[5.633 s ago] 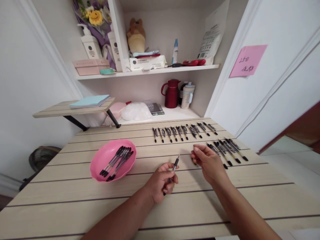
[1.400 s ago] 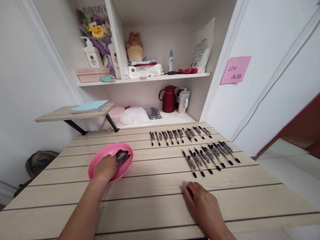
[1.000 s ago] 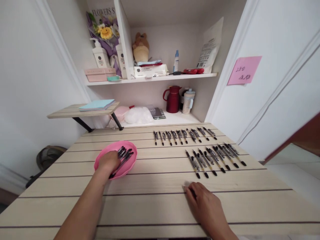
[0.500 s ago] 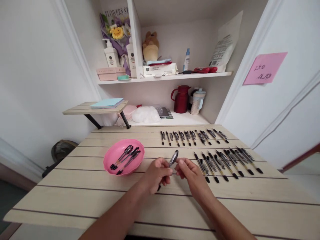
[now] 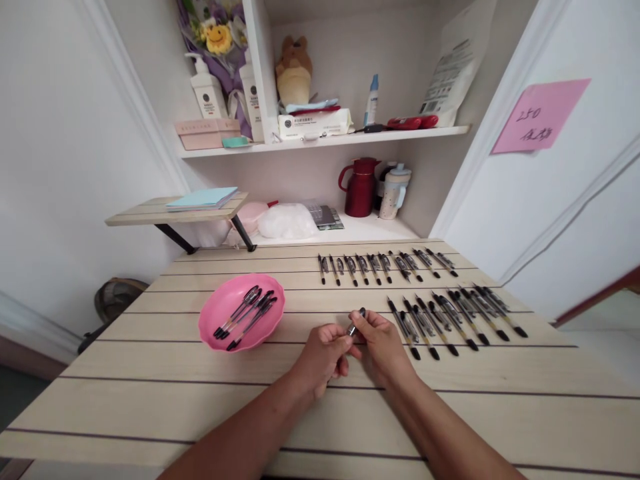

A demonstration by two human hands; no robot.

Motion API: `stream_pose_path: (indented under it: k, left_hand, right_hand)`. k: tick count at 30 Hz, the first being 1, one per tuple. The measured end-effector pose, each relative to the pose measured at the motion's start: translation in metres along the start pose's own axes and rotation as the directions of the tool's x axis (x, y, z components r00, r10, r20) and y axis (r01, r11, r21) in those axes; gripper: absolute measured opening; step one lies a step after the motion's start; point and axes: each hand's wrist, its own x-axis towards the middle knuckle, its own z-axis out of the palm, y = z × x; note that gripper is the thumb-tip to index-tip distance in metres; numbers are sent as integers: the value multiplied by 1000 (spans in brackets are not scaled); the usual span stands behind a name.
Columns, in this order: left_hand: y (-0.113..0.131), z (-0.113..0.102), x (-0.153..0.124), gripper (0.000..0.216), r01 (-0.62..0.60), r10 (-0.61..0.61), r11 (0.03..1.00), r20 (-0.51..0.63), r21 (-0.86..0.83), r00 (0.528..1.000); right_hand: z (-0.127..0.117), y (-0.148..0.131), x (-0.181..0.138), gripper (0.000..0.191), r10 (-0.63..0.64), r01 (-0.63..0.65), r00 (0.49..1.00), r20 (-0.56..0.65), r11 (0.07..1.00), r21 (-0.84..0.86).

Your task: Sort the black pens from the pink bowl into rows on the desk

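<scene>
I hold a black pen above the surface: left hand fingers round its barrel, right hand fingers pinching its cap end. Uncapped pens in two rows seem done; several capped pens remain in the pink bowl.

The pink note on the white wall bears a handwritten "250" — below it runs a second handwritten line that cannot be read surely. Print on the pump bottle, the white pack and the white bag is too small to read.
</scene>
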Motion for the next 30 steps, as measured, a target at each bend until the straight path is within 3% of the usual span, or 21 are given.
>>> stream_pose_path:
  k: [6,9,12,14,17,19,20,22,25,27,30]
  left_hand:
    - [1,-3,-4,32,19,-2,995,180,-95,984]
    - [-2,-4,-2,34,42,-16,990,196,-132,981]
    - [-6,-6,0,35,80,-47,984,204,-159,978]
    - [-8,-8,2,36,94,-59,980,191,-176,980]
    - [-8,-11,5,36,103,-72,975,158,-196,985]
    - [-8,-13,6,36,105,-78,975,139,-198,987]
    - [-9,-13,6,36,104,-79,975,131,-197,988]
    - [-9,-13,7,36,103,-80,976,122,-194,989]
    - [-9,-12,7,35,101,-78,976,122,-192,989]
    - [-9,-12,6,35,97,-74,977,124,-191,989]
    - [-9,-12,6,36,91,-68,979,129,-184,989]
  right_hand:
    - [-9,-3,9,33,-52,51,998,-45,998,-37]
    - [-13,-5,13,35,-47,47,996,-73,999,6]
    - [-22,-14,20,40,-74,87,980,-184,994,62]
    - [-33,-24,26,43,-119,121,964,-237,993,-10]
    - [-56,-42,35,45,-190,122,960,-205,944,-305]
    - [-68,-52,37,45,-227,111,965,-131,807,-579]
    - [-72,-56,37,44,-245,107,965,-92,689,-717]
    - [-74,-59,33,39,-269,84,963,-21,374,-924]
    - [-67,-51,25,23,-252,40,966,55,-64,-997]
    - [-62,-41,21,18,-202,47,975,94,-225,-973]
    - [-58,-29,19,19,-150,81,980,134,-316,-945]
